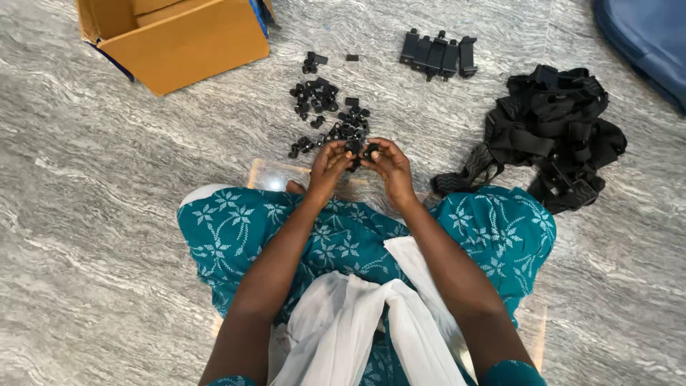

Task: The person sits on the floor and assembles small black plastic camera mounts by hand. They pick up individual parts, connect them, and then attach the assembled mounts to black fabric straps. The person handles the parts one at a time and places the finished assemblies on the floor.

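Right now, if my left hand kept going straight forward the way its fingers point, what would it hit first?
Probably the pile of small black plastic parts on the floor just beyond the left hand, past the black piece both hands pinch. Height above the floor is hard to judge.

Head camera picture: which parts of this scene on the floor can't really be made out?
- Small black part between the left hand and right hand: fingers cover most of it, shape unclear.
- Cardboard box: cut off by the top edge, inside hidden.
- Pile of small black parts: too small to tell apart.
- Heap of black straps: tangled, count unclear.
- Blue thing: cut off at the corner.
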